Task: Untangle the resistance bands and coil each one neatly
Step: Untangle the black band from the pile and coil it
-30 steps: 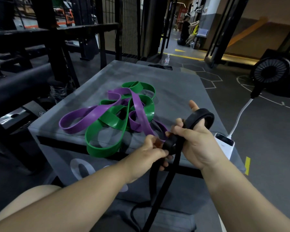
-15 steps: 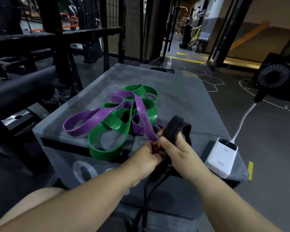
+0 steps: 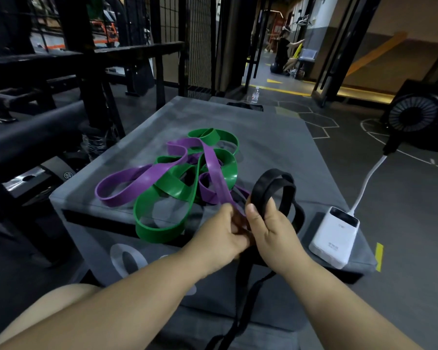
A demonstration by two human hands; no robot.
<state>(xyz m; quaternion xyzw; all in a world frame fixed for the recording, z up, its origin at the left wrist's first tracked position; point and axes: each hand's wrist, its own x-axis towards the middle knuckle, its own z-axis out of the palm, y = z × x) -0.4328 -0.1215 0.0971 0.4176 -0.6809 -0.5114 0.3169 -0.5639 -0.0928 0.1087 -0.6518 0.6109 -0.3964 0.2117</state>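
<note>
Head view: right hand (image 3: pixel 273 228) grips coiled black band (image 3: pixel 258 190) (matte).

1. The purple band (image 3: pixel 147 176) and green band (image 3: pixel 159 233) are sprawling tangled across the surface's (image 3: pixel 276 132) left and middle.
2. Its far end is lying open.
3. A power bank (image 3: pixel 335 239) is sitting at the near right corner, cable (image 3: pixel 364 186) arching rightward.
4. The left hand (image 3: pixel 220 236) and right hand (image 3: pixel 273 228) are holding the black band's (image 3: pixel 271 180) coil between tangle and power bank.

One head-worn camera (wide-angle, edges bowed) looks forward and down, close to the left hand (image 3: pixel 221 237) and right hand (image 3: pixel 272 231), across the grey box (image 3: pixel 276 137) toward a doorway (image 3: pixel 283 59).
</note>
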